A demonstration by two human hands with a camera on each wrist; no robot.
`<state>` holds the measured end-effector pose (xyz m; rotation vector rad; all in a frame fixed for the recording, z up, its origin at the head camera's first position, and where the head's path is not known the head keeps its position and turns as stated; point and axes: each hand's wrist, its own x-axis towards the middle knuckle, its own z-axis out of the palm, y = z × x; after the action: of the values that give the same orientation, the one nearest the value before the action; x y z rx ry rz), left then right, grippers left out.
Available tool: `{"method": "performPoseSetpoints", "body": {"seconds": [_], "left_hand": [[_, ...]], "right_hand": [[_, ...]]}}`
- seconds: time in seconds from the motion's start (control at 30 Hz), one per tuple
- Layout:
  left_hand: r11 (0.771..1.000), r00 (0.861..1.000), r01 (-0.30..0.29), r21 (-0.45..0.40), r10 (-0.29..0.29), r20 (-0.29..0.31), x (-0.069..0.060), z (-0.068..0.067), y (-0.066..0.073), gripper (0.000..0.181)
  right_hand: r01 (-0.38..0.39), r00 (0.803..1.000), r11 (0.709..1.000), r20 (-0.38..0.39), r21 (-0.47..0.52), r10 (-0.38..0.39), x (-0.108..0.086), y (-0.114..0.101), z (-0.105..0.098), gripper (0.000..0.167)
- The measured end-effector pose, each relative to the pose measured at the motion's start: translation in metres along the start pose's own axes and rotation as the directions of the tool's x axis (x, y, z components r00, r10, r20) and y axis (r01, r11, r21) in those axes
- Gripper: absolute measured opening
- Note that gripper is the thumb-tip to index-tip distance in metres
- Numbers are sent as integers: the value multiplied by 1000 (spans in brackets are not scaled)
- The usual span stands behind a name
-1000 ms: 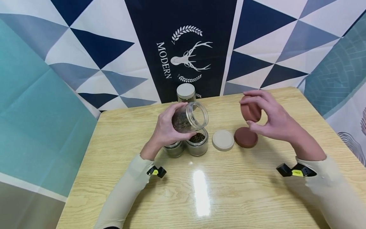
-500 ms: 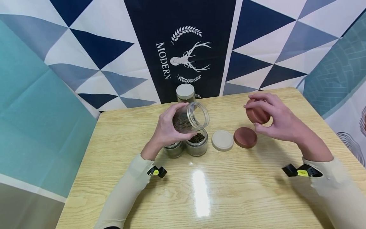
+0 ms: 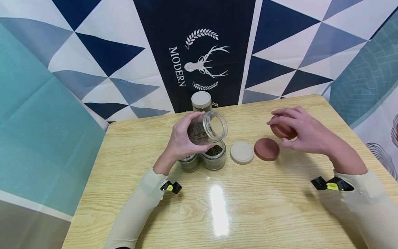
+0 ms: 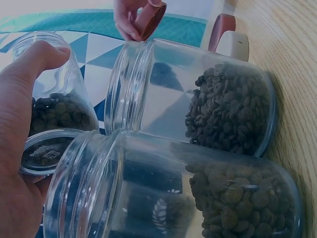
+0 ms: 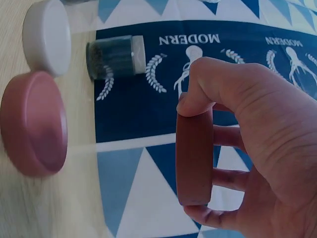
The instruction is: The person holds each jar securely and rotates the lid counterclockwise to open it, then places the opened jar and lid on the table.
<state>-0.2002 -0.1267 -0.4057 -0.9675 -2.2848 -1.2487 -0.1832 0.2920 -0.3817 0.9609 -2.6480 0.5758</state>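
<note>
My left hand (image 3: 178, 138) grips a clear glass jar (image 3: 197, 130), tilted with its lidless mouth to the right; dark pellets lie inside. Beneath it stand two more lidless jars, a right one (image 3: 215, 162) and a left one (image 3: 189, 165), partly hidden by the hand. The left wrist view shows dark pellets (image 4: 228, 111) in one and larger brownish ones (image 4: 242, 203) in the other. My right hand (image 3: 308, 133) holds a reddish-brown jar lid (image 3: 283, 128) by its rim, above the table. In the right wrist view this lid (image 5: 194, 158) sits between thumb and fingers.
Right of the jars, a cream lid (image 3: 242, 153) and a second reddish-brown lid (image 3: 266, 149) lie side by side on the wooden table (image 3: 264, 207). Behind the held jar stands a jar with a whitish lid (image 3: 201, 99), near the patterned backdrop (image 3: 199, 20).
My right hand has moved right and slightly lower with the reddish-brown lid, which now tilts flatter. My left hand and its jar stay almost still.
</note>
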Motion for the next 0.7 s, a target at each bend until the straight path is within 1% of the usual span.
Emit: {"method": "performPoseSetpoints", "body": {"seconds": [0.23,0.37,0.53,0.7], "left_hand": [[1000,1000,5,6,-5,-11,-1,-1,-1,98],[1000,1000,-2,5,2,-14,-1,-1,-2,99],[1000,1000,-11,-3,11,-13,0,-2,-2,100],[1000,1000,-18,-3,18,-15,0,-2,-1,98]], "right_hand": [[-86,996,996,-6,-4,86,-10,21,-4,62],[-111,994,993,-4,-28,111,-13,28,-5,60],[-135,989,989,53,-57,138,-15,31,0,60],[-160,976,982,132,-97,172,-15,33,5,61]]}}
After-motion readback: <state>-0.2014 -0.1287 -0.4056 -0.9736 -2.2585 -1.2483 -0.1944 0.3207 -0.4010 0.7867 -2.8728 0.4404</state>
